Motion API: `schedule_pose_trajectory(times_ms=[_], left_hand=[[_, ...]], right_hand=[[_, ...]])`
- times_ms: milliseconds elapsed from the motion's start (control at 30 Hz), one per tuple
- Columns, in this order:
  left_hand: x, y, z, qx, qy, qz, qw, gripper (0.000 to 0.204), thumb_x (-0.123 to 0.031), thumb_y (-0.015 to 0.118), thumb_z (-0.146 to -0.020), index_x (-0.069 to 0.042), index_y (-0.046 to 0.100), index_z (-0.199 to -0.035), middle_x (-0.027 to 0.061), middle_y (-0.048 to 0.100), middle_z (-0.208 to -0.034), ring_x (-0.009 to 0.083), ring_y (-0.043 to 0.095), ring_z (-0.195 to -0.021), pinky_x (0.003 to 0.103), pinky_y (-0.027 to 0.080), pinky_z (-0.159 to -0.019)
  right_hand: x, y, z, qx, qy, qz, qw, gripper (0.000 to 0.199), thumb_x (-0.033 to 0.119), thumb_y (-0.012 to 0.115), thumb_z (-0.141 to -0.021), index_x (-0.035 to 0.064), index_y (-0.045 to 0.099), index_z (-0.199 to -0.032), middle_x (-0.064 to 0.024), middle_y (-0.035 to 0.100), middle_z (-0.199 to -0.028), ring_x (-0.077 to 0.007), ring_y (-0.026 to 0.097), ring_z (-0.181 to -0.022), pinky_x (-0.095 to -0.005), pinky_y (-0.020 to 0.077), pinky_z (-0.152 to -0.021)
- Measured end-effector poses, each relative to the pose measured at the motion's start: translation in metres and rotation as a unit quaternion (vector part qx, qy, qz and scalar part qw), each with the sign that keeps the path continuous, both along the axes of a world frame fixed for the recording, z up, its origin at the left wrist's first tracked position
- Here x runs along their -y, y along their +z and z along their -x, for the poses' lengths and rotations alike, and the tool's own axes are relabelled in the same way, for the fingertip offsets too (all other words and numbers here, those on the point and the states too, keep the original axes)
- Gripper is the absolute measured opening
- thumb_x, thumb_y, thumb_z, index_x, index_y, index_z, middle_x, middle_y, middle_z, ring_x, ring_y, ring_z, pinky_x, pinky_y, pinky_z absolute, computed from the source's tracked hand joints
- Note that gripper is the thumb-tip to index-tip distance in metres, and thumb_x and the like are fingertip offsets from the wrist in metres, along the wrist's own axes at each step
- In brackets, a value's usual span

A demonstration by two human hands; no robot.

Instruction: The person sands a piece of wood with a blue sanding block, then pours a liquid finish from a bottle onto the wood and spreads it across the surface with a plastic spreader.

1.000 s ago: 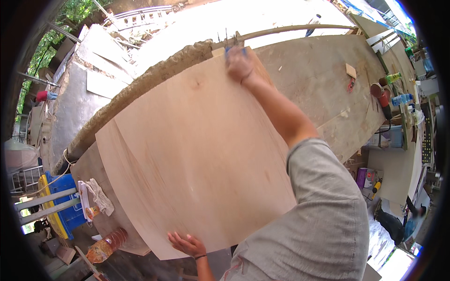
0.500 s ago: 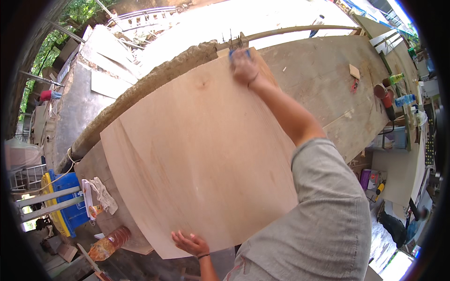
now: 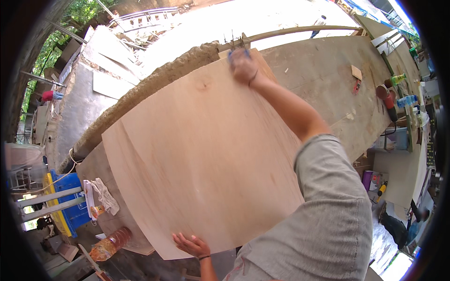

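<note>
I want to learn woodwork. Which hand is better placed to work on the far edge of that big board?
The right hand: it already reaches the plywood sheet at its far edge, gripping something blue. The left hand only rests on the near edge.

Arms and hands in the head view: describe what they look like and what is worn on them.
The right arm is bare from the hand to above the elbow, where a loose grey short sleeve begins. The right hand is bare, with no glove. The left hand is also bare, with a thin dark band around the wrist. No watch or rings can be made out.
</note>
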State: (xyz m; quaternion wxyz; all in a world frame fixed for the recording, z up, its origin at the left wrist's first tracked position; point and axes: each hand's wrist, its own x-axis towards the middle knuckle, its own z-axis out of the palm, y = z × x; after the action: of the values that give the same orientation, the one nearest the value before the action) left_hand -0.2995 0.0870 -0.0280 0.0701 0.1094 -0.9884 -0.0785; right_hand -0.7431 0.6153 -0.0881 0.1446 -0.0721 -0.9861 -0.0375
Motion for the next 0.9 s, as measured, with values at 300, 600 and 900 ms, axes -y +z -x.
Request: schedule_pose_trajectory(times_ms=[300,600,900], left_hand=[[0.003,-0.002,-0.008,0.012,0.013,-0.002,1.000,0.047,-0.032,0.036,-0.090,-0.004,0.035,-0.128,0.0196,0.028,-0.140,0.0378,0.026,-0.129,0.057,0.016,-0.102],[-0.004,0.006,-0.002,0.005,-0.005,-0.012,1.000,0.046,-0.029,0.037,-0.089,-0.003,0.035,-0.127,0.0209,0.026,-0.140,0.0385,0.024,-0.130,0.057,0.015,-0.102],[0.009,0.006,-0.015,0.010,0.014,-0.012,1.000,0.047,-0.031,0.042,-0.089,-0.003,0.037,-0.126,0.0204,0.030,-0.138,0.0371,0.027,-0.129,0.054,0.018,-0.102]], right_hand=[[0.049,0.012,0.007,-0.047,0.002,0.016,0.999,0.040,0.016,0.038,-0.084,-0.0035,0.050,-0.117,-0.0180,0.052,-0.121,-0.0318,0.045,-0.118,-0.0462,0.0289,-0.102],[0.048,0.072,-0.010,0.095,0.006,0.147,0.984,0.039,0.013,0.037,-0.081,-0.0018,0.051,-0.115,-0.0206,0.052,-0.119,-0.0310,0.046,-0.116,-0.0432,0.0281,-0.103],[0.251,0.071,0.026,0.103,0.250,0.118,0.956,0.025,0.011,0.039,-0.081,0.0042,0.054,-0.099,-0.0120,0.058,-0.105,-0.0264,0.054,-0.101,-0.0470,0.0325,-0.099]])
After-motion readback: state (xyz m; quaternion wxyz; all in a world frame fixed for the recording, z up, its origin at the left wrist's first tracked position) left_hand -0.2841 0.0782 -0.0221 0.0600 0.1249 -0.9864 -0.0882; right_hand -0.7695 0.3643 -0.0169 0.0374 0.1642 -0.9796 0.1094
